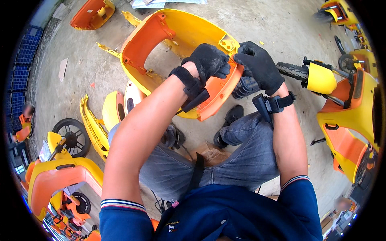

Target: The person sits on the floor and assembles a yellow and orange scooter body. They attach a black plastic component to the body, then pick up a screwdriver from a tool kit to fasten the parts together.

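Note:
Before me is a large plastic scooter body shell (193, 24), yellow with orange inner panels, tilted on the floor with its open middle toward me. My left hand (209, 60), in a black glove, is closed with its fingers curled by the shell's orange near panel (217, 94); what they hold, if anything, is hidden. Also gloved, my right hand (259, 66) grips the shell's right corner, thumb and fingers bent at the seam between the yellow and orange parts. Dark devices are strapped to both wrists.
An orange-yellow shell piece (92, 14) lies at the far left. Loose yellow trim (91, 122) and a black wheel (72, 138) are left of my legs. Yellow-orange scooters stand along the right, one with a yellow front fender (321, 78). A black tyre part (245, 87) lies under my right hand.

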The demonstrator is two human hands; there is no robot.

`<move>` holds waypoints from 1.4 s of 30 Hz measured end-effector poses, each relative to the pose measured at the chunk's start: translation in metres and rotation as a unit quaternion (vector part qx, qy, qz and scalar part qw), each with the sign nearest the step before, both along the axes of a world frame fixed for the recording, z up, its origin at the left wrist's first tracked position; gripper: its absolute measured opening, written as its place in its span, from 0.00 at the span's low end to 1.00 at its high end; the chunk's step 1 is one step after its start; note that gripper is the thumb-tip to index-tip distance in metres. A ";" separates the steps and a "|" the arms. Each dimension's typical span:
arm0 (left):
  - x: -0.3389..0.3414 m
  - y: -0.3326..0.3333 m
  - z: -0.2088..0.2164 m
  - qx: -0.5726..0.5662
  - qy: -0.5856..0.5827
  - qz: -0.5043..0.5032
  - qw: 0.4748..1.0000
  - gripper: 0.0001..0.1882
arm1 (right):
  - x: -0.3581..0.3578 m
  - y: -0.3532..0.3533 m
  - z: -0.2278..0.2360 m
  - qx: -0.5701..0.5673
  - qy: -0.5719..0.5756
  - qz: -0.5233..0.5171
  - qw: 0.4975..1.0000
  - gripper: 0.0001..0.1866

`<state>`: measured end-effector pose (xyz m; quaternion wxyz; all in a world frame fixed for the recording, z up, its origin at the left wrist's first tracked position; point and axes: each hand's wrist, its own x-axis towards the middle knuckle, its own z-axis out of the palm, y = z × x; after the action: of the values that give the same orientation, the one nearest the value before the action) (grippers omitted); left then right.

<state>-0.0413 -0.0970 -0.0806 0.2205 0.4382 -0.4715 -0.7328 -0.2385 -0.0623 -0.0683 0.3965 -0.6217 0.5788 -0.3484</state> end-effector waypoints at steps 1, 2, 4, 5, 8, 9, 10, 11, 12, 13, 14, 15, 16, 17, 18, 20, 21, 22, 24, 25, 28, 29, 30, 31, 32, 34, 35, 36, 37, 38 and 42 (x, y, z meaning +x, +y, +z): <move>0.002 -0.001 -0.001 0.013 0.020 0.000 1.000 0.08 | 0.001 0.000 0.000 0.000 -0.006 0.002 1.000 0.13; 0.002 -0.001 -0.003 0.006 -0.003 -0.001 1.000 0.08 | 0.002 0.000 0.000 0.001 -0.006 0.003 1.000 0.13; -0.002 0.001 0.003 -0.009 -0.046 -0.007 0.999 0.08 | 0.001 0.000 -0.001 0.004 -0.002 0.000 1.000 0.13; -0.003 0.000 0.003 -0.011 -0.040 -0.011 0.999 0.08 | 0.001 0.000 -0.001 0.004 -0.002 -0.001 1.000 0.13; -0.001 0.000 0.004 -0.003 -0.026 -0.009 1.000 0.09 | 0.002 0.000 -0.001 0.000 -0.001 0.000 1.000 0.13; -0.002 0.000 0.003 0.010 -0.022 -0.006 1.000 0.09 | 0.001 0.000 -0.001 -0.004 0.003 0.000 1.000 0.13; -0.002 -0.001 0.003 0.024 -0.018 -0.003 1.000 0.09 | 0.001 0.000 -0.002 -0.009 0.007 0.001 1.000 0.13; -0.002 -0.003 0.002 0.018 -0.021 -0.010 1.000 0.09 | 0.001 0.000 -0.004 -0.005 0.001 -0.004 1.000 0.13; -0.002 -0.003 0.003 0.013 -0.023 -0.018 0.999 0.09 | 0.002 0.001 -0.006 -0.001 -0.005 -0.009 1.000 0.13; -0.002 -0.004 0.003 0.008 -0.026 -0.027 0.999 0.09 | 0.002 0.001 -0.007 0.004 -0.011 -0.015 1.000 0.13; -0.003 -0.005 0.003 0.011 -0.033 -0.029 0.999 0.09 | 0.002 0.002 -0.006 0.008 -0.007 -0.015 1.000 0.13; -0.003 -0.005 0.005 0.013 -0.041 -0.031 0.999 0.09 | 0.003 0.003 -0.004 0.012 -0.004 -0.014 1.000 0.13; -0.002 -0.006 0.006 0.016 -0.049 -0.032 0.998 0.09 | 0.004 0.003 -0.002 0.015 -0.001 -0.012 1.000 0.13; -0.001 -0.010 -0.001 -0.098 -0.085 -0.093 0.987 0.09 | 0.005 0.003 0.000 0.017 -0.002 -0.008 1.000 0.13; 0.000 -0.014 -0.007 -0.210 -0.120 -0.151 0.958 0.09 | 0.006 0.004 0.002 0.019 -0.003 -0.004 1.000 0.13; 0.001 -0.017 -0.020 -0.289 -0.162 -0.185 0.925 0.09 | 0.008 0.006 0.004 0.023 -0.005 -0.003 1.000 0.13; -0.004 -0.015 -0.016 -0.260 -0.171 -0.165 0.936 0.09 | 0.007 0.005 0.004 0.025 -0.005 -0.007 1.000 0.12; -0.006 -0.014 -0.016 -0.251 -0.174 -0.154 0.940 0.09 | 0.006 0.005 0.005 0.026 -0.005 -0.012 1.000 0.12; -0.007 -0.012 -0.014 -0.255 -0.173 -0.140 0.941 0.09 | 0.005 0.004 0.003 0.021 -0.004 -0.008 1.000 0.12; -0.007 -0.012 -0.014 -0.236 -0.169 -0.130 0.948 0.09 | 0.005 0.004 0.002 0.017 -0.003 -0.005 1.000 0.11; -0.013 -0.006 0.000 -0.114 -0.151 -0.083 0.978 0.09 | 0.006 0.003 0.002 0.045 -0.033 -0.024 0.998 0.11; -0.013 -0.005 0.002 -0.080 -0.131 -0.065 0.986 0.09 | 0.006 0.003 0.002 0.035 -0.023 -0.018 0.999 0.11; -0.008 -0.003 0.004 -0.045 -0.113 -0.046 0.992 0.09 | 0.007 0.005 0.004 0.024 -0.015 -0.011 1.000 0.11; -0.005 -0.002 0.006 -0.010 -0.094 -0.027 0.995 0.09 | 0.008 0.007 0.005 0.014 -0.007 -0.004 1.000 0.11; -0.005 -0.001 0.008 -0.002 -0.095 -0.023 0.995 0.09 | 0.009 0.009 0.008 0.034 0.006 -0.005 0.999 0.10; -0.002 -0.002 0.007 -0.025 -0.093 -0.048 0.994 0.09 | 0.011 0.009 0.013 0.075 0.032 -0.004 0.997 0.08; 0.000 -0.002 0.006 -0.037 -0.092 -0.059 0.993 0.09 | 0.011 0.009 0.012 0.063 0.028 -0.010 0.998 0.08; 0.001 -0.002 0.006 -0.027 -0.089 -0.059 0.994 0.09 | 0.011 0.009 0.010 0.051 0.025 -0.015 0.998 0.09; 0.001 -0.002 0.006 -0.016 -0.086 -0.058 0.995 0.10 | 0.011 0.008 0.008 0.038 0.022 -0.020 0.999 0.10; 0.001 -0.002 0.005 -0.006 -0.083 -0.056 0.995 0.10 | 0.011 0.009 0.007 0.030 0.019 -0.018 0.999 0.09; 0.003 -0.002 -0.001 0.057 -0.042 -0.050 0.996 0.12 | 0.014 0.012 0.008 0.039 -0.002 -0.022 0.999 0.09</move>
<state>-0.0381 -0.0992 -0.0813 0.1382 0.4564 -0.4593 -0.7494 -0.2249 -0.0501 -0.0602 0.4139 -0.5924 0.6046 -0.3350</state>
